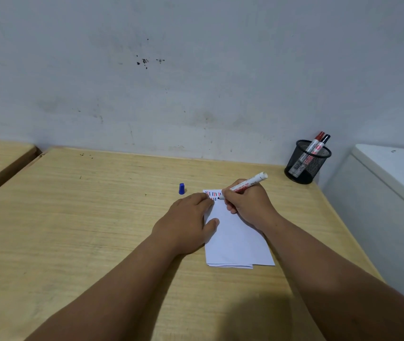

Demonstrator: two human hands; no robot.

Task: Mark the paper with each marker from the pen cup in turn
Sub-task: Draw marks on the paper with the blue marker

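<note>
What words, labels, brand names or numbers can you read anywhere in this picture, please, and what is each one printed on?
None can be read in full.
Marker in the right hand: red print along the white barrel, too blurred to read.
Two markers in the pen cup: red label patches, too small to read.
Paper: only short red, blue and black strokes near its top edge, no words.
Blue cap: no print visible.
</note>
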